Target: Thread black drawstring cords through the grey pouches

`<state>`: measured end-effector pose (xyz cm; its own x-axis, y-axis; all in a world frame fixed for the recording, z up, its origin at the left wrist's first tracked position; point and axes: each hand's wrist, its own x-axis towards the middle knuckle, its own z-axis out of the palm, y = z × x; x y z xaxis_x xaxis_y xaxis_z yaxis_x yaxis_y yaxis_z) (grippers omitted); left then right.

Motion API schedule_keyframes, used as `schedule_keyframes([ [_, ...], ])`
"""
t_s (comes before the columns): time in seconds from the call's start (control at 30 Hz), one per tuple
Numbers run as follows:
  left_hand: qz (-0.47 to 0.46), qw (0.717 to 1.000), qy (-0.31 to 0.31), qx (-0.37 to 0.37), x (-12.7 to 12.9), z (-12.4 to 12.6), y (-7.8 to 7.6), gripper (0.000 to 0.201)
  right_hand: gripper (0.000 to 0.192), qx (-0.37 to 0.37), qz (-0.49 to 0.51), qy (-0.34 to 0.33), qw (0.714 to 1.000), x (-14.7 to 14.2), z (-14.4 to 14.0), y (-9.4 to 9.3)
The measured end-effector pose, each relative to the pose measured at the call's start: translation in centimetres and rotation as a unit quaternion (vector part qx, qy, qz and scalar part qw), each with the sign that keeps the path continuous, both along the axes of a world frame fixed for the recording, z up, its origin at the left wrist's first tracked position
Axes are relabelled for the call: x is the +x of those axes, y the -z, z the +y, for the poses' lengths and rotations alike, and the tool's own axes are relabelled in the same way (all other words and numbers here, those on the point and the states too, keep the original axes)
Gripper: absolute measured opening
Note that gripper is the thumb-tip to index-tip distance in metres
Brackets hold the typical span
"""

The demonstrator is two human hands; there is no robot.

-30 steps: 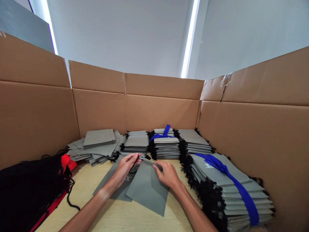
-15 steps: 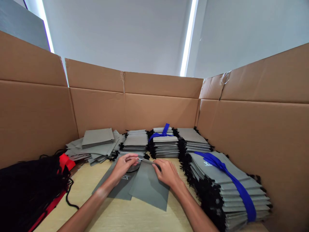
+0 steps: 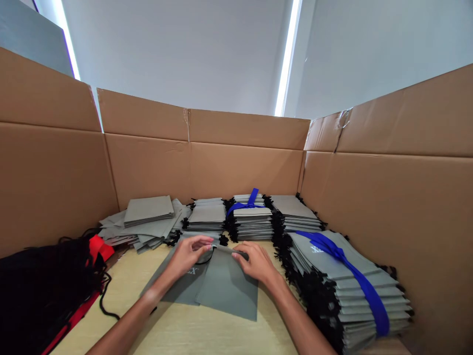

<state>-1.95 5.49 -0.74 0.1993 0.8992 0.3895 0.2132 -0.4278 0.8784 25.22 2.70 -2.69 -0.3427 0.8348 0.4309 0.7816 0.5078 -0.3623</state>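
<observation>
Holding a grey fabric piece [image 3: 231, 291] over the middle of the worktop [image 3: 207, 337], with both hands occupied. Gripping its rolled upper edge, toward the right end, by bent fingers and thumb of the right hand [image 3: 253, 259]. Pinching with the left hand [image 3: 188, 254] a small shiny tip [image 3: 213, 245], at the upper left corner of this piece, just above a thin black cord [image 3: 211, 256]. Partly covering a second grey piece [image 3: 185, 287] with white letters [image 3: 191, 271]. Not possible to tell about contact of the lower edge with the worktop. Seeing at right a big stack [image 3: 353, 301] under a blue ribbon [image 3: 365, 286]; behind, smaller stacks [image 3: 253, 226]; at left, black cords [image 3: 44, 291].
</observation>
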Motion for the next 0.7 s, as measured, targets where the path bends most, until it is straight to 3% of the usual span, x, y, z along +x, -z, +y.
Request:
schedule_keyframes([
  [0.23, 0.140, 0.982, 0.021, 0.127, 0.4, -0.2, 1.7, 0.028, 0.024, 0.011, -0.049, -0.012, 0.999, -1.1, -0.3, 0.0],
  [0.37, 0.155, 0.980, -0.016, 0.120, 0.3, 0.1, 1.9, 0.023, 0.024, 0.017, -0.056, -0.004, 0.998, -0.7, 0.0, -0.4],
  [0.47, 0.141, 0.981, -0.054, 0.120, -0.3, 0.6, 1.5, 0.022, 0.032, 0.038, -0.034, 0.040, 0.998, 0.7, 0.3, -0.8],
  [0.57, 0.150, 0.978, -0.068, 0.124, -1.1, 1.1, 1.2, 0.023, 0.027, 0.046, -0.013, 0.072, 0.996, 2.2, 0.6, -1.0],
  [0.7, 0.160, 0.976, -0.070, 0.131, -1.7, 1.4, 1.2, 0.023, 0.019, 0.045, 0.019, 0.043, 0.998, 2.6, 0.5, -1.2],
])
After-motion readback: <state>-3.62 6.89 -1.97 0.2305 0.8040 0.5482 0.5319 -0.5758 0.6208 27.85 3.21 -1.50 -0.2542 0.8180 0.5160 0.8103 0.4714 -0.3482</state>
